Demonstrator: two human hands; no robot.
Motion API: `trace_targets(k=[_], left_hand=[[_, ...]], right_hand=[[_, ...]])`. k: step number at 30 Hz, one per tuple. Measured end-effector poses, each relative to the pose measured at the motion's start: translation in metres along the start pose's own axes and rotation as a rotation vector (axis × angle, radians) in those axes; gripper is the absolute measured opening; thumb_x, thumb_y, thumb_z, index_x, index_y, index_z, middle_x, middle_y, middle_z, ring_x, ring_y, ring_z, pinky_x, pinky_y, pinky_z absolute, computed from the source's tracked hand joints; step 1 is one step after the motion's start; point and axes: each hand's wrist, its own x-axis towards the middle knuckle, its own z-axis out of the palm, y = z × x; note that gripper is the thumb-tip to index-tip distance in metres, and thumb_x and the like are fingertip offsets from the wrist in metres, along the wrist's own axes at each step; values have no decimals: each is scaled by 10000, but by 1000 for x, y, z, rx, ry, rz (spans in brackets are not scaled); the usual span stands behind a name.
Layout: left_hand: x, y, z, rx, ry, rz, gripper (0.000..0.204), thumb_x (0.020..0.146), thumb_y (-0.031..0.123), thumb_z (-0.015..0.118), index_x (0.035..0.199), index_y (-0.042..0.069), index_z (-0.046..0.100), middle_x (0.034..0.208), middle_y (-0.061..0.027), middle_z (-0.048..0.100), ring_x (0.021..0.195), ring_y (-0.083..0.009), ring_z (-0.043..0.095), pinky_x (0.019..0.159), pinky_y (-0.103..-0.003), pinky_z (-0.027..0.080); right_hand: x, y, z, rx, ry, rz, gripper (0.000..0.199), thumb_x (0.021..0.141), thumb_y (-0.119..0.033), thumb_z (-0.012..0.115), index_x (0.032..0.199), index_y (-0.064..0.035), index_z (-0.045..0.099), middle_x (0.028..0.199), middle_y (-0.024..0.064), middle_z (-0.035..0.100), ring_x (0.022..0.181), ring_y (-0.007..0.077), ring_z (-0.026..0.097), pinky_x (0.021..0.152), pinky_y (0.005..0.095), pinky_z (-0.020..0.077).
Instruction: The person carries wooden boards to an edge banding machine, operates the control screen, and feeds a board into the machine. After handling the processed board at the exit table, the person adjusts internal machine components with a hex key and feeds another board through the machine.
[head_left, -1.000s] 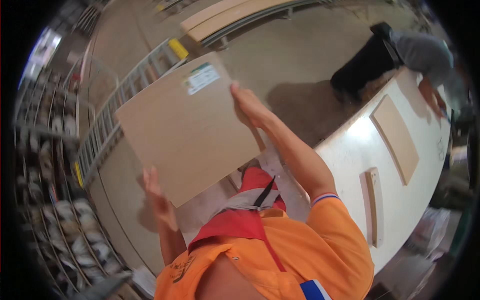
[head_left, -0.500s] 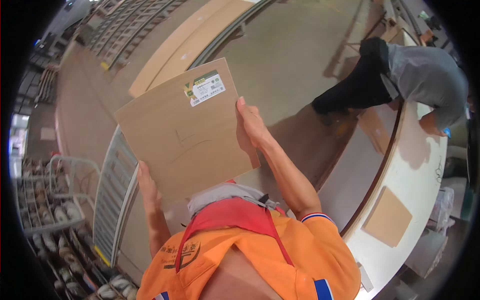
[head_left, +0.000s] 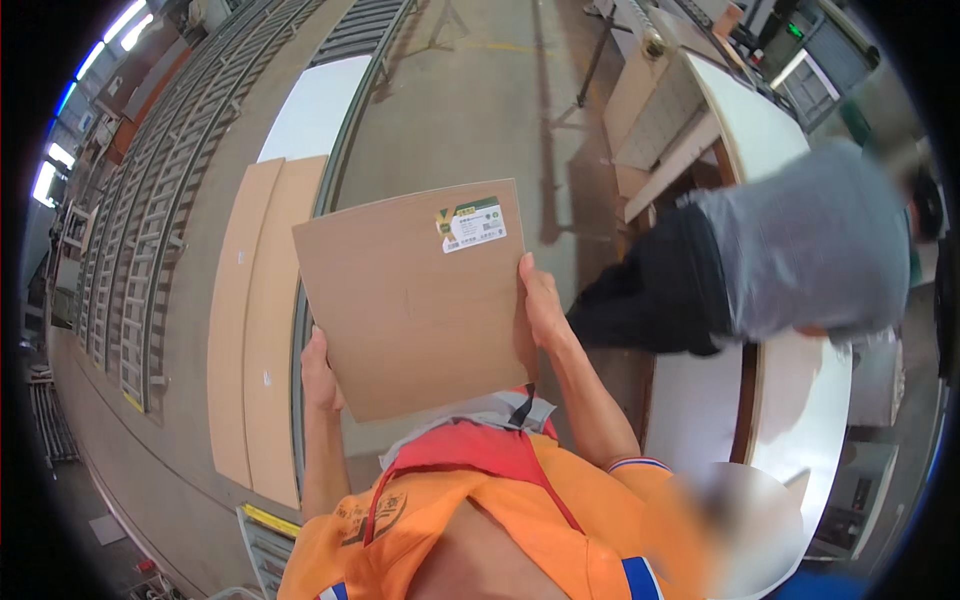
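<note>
A square wood-coloured panel point(head_left: 415, 325) is held up in front of my body, slightly tilted. A white, green and gold label point(head_left: 472, 226) sticks near its upper right corner, and a faint pencil-like line shows mid-panel. My left hand point(head_left: 320, 375) grips the panel's left edge low down, thumb along the side. On the opposite edge my right hand point(head_left: 541, 298) is closed about halfway up. The fingers of both hands are partly hidden behind the panel.
Long wooden boards point(head_left: 232, 330) lie on a roller conveyor to the left, a white board point(head_left: 318, 105) beyond them. More roller tracks point(head_left: 150, 260) run farther left. At right, a person in grey point(head_left: 810, 250) leans by a long white-topped workbench point(head_left: 800, 430). A blurred shape fills the lower right.
My view has swung, bringing the boards on the conveyor upright at left. The panel stays in both hands and sits more level and farther right. The person in grey appears nearer and lower.
</note>
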Motion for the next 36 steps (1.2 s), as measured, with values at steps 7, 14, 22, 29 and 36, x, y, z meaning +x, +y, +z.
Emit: trace_targets(k=[7, 14, 22, 29, 36], left_hand=[[284, 69, 117, 49, 47, 138, 429, 1010, 178, 446, 1355, -77, 457, 1279, -136, 585, 1141, -179, 583, 951, -311, 480], [622, 110, 156, -92, -59, 186, 516, 965, 100, 529, 1419, -97, 383, 1357, -150, 544, 1182, -173, 560, 981, -303, 460], [1010, 174, 305, -26, -248, 11, 532, 953, 92, 549, 1431, -73, 385, 1345, -138, 556, 1144, -160, 576, 963, -295, 466], [1358, 201, 443, 71, -332, 30, 533, 951, 93, 559, 1440, -41, 396, 1315, -114, 574, 1120, -150, 584, 957, -295, 463], [1658, 236, 501, -52, -123, 115, 544, 941, 85, 554, 1443, -44, 389, 1335, -125, 568, 1141, -162, 583, 964, -301, 461]], right_hand=[[314, -95, -33, -33, -9, 211, 678, 1003, -555, 405, 1196, 64, 603, 1124, 126, 657, 1025, 196, 617, 873, 341, 500], [617, -165, -13, 50, 107, 197, 657, 1015, -542, 364, 1289, 28, 540, 1189, 127, 637, 1066, 216, 628, 913, 361, 510], [909, -292, -100, 204, 232, 174, 680, 1000, -578, 354, 1402, -35, 434, 1368, 119, 527, 1222, 249, 540, 1007, 422, 467], [1234, -375, -165, 395, 210, 138, 680, 1007, -579, 312, 1415, -45, 419, 1400, 123, 500, 1245, 271, 528, 1023, 433, 458], [1579, -524, -161, 191, 146, 184, 641, 1027, -520, 327, 1346, 16, 479, 1269, 143, 590, 1121, 244, 604, 936, 391, 517]])
